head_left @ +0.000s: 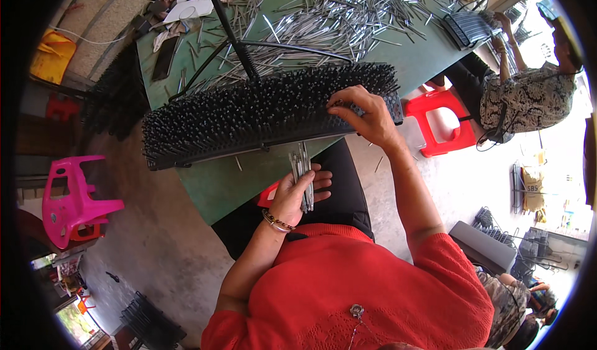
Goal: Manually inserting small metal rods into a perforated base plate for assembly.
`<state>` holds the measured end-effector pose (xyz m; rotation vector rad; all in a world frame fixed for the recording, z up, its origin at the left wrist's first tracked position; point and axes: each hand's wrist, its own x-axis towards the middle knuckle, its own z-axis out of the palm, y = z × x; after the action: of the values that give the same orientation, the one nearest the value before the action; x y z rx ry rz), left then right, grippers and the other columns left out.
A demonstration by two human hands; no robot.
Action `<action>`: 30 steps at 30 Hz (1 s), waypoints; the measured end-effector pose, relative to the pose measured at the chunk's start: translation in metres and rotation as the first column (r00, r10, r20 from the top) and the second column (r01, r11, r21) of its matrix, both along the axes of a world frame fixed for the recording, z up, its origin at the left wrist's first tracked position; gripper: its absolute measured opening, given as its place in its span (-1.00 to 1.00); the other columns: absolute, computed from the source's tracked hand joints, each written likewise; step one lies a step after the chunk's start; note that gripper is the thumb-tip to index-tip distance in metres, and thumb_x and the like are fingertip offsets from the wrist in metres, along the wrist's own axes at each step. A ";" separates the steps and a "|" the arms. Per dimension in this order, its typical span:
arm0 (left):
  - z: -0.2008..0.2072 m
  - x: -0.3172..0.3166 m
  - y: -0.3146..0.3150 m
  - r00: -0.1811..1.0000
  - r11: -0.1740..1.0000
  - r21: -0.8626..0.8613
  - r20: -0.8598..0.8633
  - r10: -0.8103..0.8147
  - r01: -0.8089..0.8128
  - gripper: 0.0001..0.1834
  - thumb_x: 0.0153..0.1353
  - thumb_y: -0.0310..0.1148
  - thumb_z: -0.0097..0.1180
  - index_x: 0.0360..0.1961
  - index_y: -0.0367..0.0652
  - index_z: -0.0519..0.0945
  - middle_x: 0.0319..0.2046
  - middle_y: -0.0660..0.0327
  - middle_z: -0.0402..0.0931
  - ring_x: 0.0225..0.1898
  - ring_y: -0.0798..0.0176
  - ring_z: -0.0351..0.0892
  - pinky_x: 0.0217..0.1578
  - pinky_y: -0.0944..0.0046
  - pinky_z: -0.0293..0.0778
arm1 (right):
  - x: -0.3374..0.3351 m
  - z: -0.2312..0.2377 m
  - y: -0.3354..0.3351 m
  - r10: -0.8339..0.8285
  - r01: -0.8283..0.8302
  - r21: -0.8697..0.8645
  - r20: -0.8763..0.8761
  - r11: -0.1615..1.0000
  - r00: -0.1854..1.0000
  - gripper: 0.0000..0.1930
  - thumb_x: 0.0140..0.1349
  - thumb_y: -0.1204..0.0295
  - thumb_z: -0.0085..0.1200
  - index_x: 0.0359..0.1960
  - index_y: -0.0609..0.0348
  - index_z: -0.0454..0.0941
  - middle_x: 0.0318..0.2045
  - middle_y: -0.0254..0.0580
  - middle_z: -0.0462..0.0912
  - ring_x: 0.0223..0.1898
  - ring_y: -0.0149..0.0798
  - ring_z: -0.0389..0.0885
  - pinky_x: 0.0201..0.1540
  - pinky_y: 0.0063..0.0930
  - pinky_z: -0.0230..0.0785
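Observation:
My left hand (295, 196) is closed around a bundle of thin silvery metal strips (301, 175), held upright over my lap with the thumb across them and the other fingers partly stretched. In front of me, along the table's near edge, lies a long black rack-like block (249, 114) densely covered with short upright prongs. Over its right part, my right hand (364, 110) has thumb and fingertips pinched together close to the prongs. Whatever is between those fingertips is too small to make out.
Loose metal strips (354, 14) are heaped on the green table (423, 58); a phone (165, 58) lies at its left. A black post (227, 23) rises behind the block. At right, a person (522, 101) handles another black rack (469, 27) near a red stool (441, 123). A pink stool (74, 201) stands left.

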<state>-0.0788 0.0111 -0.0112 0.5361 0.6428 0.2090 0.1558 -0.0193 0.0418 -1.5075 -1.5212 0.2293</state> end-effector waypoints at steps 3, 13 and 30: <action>0.001 0.000 -0.001 1.000 1.000 -0.005 -0.005 -0.001 0.001 -0.73 0.31 -0.36 -0.05 -0.02 -0.24 0.40 -0.15 0.02 0.53 -0.15 0.17 0.57 -0.21 0.15 0.58 | 0.004 0.002 -0.003 0.046 -0.048 -0.038 -0.044 0.998 0.998 -0.86 0.11 0.51 0.15 -0.27 0.21 0.55 -0.35 -0.18 0.61 -0.25 -0.15 0.56 -0.17 -0.38 0.38; -0.001 -0.001 -0.001 1.000 1.000 0.003 0.001 -0.006 0.006 -0.73 0.31 -0.36 -0.05 -0.02 -0.24 0.40 -0.16 0.03 0.53 -0.16 0.18 0.57 -0.21 0.16 0.59 | 0.004 0.001 -0.005 0.014 -0.042 -0.121 -0.227 0.992 0.974 -0.88 0.19 0.49 0.10 -0.26 0.21 0.57 -0.32 -0.23 0.63 -0.25 -0.32 0.59 -0.18 -0.47 0.39; 0.001 0.001 -0.004 1.000 1.000 0.013 -0.010 -0.021 0.021 -0.76 0.32 -0.38 -0.08 -0.03 -0.24 0.40 -0.17 0.04 0.53 -0.17 0.19 0.57 -0.22 0.16 0.59 | -0.010 -0.011 -0.004 -0.212 0.206 -0.056 -0.346 0.977 0.914 -0.86 0.14 0.51 0.14 -0.26 0.24 0.57 -0.36 -0.25 0.67 -0.29 -0.36 0.63 -0.19 -0.52 0.42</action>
<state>-0.0778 0.0069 -0.0104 0.5564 0.6450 0.1909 0.1456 -0.0231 0.0313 -1.5365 -1.0700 0.3656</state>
